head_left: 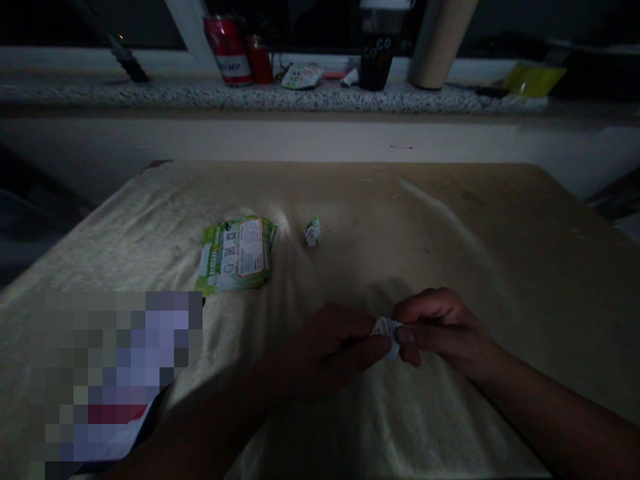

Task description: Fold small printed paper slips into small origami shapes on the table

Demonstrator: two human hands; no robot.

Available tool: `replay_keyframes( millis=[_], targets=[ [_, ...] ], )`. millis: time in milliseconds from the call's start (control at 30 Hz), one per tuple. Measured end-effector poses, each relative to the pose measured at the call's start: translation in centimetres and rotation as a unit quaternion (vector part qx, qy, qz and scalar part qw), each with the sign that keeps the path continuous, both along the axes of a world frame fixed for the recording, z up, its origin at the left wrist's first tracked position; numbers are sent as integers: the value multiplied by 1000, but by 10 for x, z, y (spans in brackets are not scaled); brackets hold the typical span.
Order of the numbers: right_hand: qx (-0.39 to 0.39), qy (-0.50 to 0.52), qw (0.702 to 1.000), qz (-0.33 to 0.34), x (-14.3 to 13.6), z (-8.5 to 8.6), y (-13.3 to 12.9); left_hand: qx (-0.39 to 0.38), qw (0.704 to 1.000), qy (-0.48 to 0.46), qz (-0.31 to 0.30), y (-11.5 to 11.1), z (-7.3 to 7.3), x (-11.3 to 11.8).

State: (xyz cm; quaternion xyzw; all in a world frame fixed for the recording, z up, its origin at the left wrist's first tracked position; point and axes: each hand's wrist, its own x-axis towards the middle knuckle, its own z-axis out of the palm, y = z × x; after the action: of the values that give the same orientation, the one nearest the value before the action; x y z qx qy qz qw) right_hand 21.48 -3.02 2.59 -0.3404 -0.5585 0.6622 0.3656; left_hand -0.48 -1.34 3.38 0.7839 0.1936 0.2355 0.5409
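Observation:
Between my two hands is a small piece of printed paper (388, 327), white with fine print and partly covered by my fingers. My left hand (345, 343) pinches its left side between thumb and fingers. On the other side, my right hand (445, 327) grips the paper with thumb and fingertips. Both hands are held low over the front middle of the cloth-covered table (450, 247). Farther back lies a small folded paper piece (313, 231), white and green. To its left rests a stack of green printed leaflets (237, 255).
At the lower left is a pixelated object (145, 360). Along the windowsill (175, 95) behind the table stand a red can (229, 50), a dark cup (377, 57), a tan cylinder (445, 43), a crumpled printed paper (301, 77) and a yellow packet (534, 79).

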Motion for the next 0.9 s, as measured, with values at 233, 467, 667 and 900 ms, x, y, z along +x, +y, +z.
replay_keyframes(
  millis=[233, 467, 667, 900],
  targets=[
    [-42, 39, 998, 8, 0, 0, -1, -76, 997, -4, -4, 0, 0, 1],
    [-30, 26, 999, -33, 0, 0, -2, -77, 995, -2, 59, 3, -5, -1],
    [23, -9, 997, -70, -8, -5, -4, -63, 995, -15, 74, 6, -10, -1],
    [55, -65, 993, -81, -8, -5, -6, -19, 998, 3, 68, 7, -9, -1]
  ],
)
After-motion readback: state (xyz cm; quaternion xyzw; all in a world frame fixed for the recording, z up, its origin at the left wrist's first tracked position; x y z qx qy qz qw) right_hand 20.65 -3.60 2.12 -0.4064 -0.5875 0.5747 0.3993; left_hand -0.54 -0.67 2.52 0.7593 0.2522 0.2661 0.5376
